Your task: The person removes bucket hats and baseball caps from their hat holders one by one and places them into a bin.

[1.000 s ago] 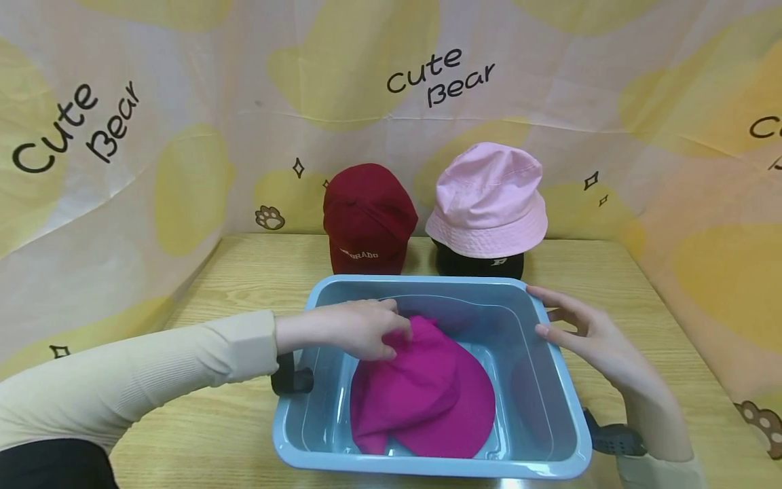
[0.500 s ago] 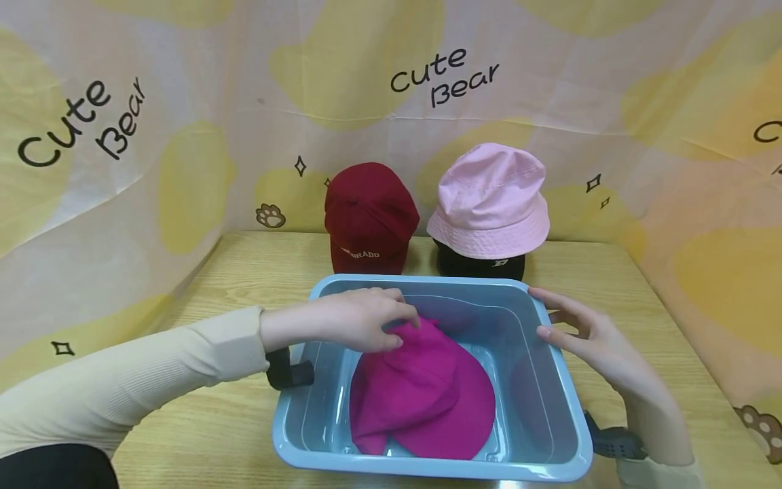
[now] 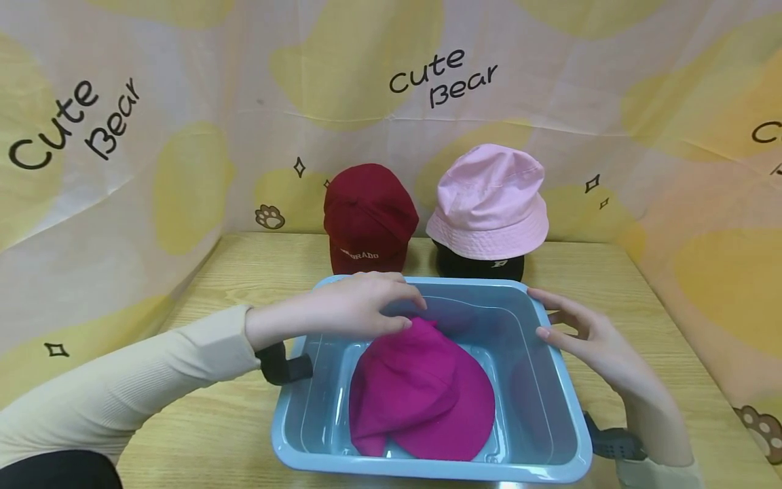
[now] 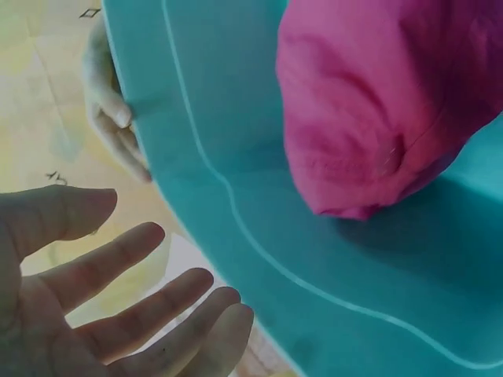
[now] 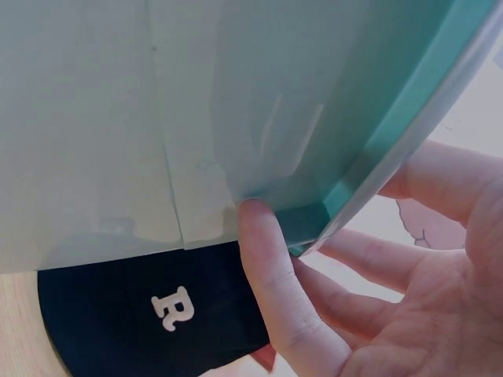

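A magenta brimmed cap (image 3: pixel 427 401) lies crumpled in a light blue plastic tub (image 3: pixel 427 468), its brim toward the right. My left hand (image 3: pixel 360 305) hovers over the tub's far left part, just behind the cap. In the left wrist view its fingers (image 4: pixel 145 310) are spread and hold nothing, apart from the magenta cloth (image 4: pixel 377 110). My right hand (image 3: pixel 592 339) holds the tub's far right corner by the rim. In the right wrist view one digit lies against the tub wall (image 5: pixel 236 118) and the other fingers (image 5: pixel 369 259) sit behind the lip.
Behind the tub stand a dark red cap (image 3: pixel 369 210) with lettering and a pink bucket hat (image 3: pixel 489 197) stacked on a black cap (image 3: pixel 476 265). All rest on a wooden table (image 3: pixel 208 421). A printed cloth backdrop (image 3: pixel 342 81) encloses the back and sides.
My left hand has let go of the cap's far left side and drawn back up and away from it. The cap stays in the tub. My right hand stays at the corner.
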Demonstrator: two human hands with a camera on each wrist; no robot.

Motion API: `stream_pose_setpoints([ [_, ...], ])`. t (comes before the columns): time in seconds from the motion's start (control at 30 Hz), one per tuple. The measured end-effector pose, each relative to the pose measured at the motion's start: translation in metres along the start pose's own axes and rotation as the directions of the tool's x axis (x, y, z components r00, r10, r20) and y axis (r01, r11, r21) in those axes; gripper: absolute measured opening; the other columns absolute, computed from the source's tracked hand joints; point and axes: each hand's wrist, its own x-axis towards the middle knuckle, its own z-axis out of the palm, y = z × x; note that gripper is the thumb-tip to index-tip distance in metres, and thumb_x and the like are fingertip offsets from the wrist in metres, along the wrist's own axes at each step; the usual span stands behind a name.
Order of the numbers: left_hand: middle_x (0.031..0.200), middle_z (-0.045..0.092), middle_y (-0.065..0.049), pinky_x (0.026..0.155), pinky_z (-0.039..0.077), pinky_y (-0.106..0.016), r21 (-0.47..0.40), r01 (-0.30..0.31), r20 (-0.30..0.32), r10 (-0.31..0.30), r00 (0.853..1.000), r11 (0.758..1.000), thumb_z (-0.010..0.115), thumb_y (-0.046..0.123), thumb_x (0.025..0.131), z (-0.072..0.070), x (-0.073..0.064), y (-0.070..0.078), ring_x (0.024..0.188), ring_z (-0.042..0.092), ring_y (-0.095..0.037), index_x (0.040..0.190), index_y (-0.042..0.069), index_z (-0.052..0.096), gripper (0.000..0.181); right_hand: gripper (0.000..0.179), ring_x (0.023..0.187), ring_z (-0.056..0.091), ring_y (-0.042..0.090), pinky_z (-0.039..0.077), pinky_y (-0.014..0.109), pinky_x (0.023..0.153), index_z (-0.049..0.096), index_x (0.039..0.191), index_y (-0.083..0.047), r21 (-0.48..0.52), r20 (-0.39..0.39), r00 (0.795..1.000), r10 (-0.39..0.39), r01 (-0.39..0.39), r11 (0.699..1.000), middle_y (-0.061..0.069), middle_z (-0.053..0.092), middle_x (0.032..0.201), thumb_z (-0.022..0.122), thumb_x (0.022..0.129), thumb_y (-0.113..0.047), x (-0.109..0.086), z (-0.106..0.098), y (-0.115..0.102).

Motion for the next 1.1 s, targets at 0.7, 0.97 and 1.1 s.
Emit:
stream_pose_setpoints([
  [0.7,0.114,0.065,0.002,0.084,0.052,-0.035,0.048,-0.057,-0.24,0.067,0.969,0.997,0.063,0.024,0.09,-0.022,0.0,-0.017,0.099,0.062,-0.015,0.121,0.019,0.065,0.031,0.054,0.104,0.057,0.001,0.054,0.025,0.077,0.043,0.145,-0.019,-0.002,-0.009,1.0,-0.009,0.009,1.0,-0.01,0.058,0.125,0.061,0.094,-0.016,0.001,0.001,0.002],
  [0.97,0.105,0.066,0.0,0.075,0.05,-0.032,0.052,-0.001,-0.34,0.018,0.94,0.999,0.063,0.02,0.089,-0.031,0.002,-0.033,0.082,0.06,-0.016,0.116,0.015,0.067,0.027,0.054,0.104,0.057,0.001,0.054,0.026,0.076,0.043,0.145,-0.019,0.002,-0.008,1.0,-0.009,0.009,1.0,-0.009,0.058,0.125,0.061,0.094,-0.016,0.002,0.003,0.002],
  [1.1,0.104,0.066,-0.002,0.072,0.05,-0.031,0.056,0.001,-0.356,0.019,0.934,0.998,0.063,0.019,0.089,-0.033,0.004,-0.039,0.08,0.059,-0.017,0.116,0.013,0.067,0.028,0.054,0.105,0.056,0.001,0.054,0.026,0.077,0.042,0.145,-0.019,0.006,-0.009,1.0,-0.005,0.005,1.0,-0.011,0.057,0.126,0.06,0.094,-0.015,0.001,0.003,0.001],
])
